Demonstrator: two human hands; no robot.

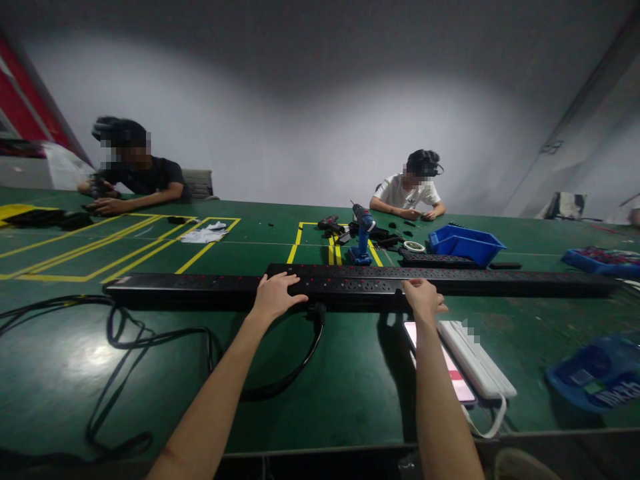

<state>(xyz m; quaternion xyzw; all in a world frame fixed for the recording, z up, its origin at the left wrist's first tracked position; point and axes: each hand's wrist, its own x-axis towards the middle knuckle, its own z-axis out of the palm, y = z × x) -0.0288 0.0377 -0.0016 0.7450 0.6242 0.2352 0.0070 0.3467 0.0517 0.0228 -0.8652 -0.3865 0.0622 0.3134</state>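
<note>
A long black power strip (193, 285) with rows of sockets and small red marks lies across the green table in front of me. My left hand (275, 295) rests on its top, fingers spread and thumb out to the right. At the strip's right end is my right hand (424, 297), with thumb and fingers closed on the end's edge; the fingertips are partly hidden. Behind it lies a second long black power strip (525, 283), reaching farther right. A black cable (313, 347) meets the front strip's near side at a plug (317, 311), just right of my left hand.
A blue cordless drill (362, 233) stands behind the strips, near a blue bin (467, 244). Nearer me on the right are a phone (463, 383), a white power bank (477, 360) and a blue bottle (597, 370). Loose black cables (145, 340) spread left. Two people sit opposite.
</note>
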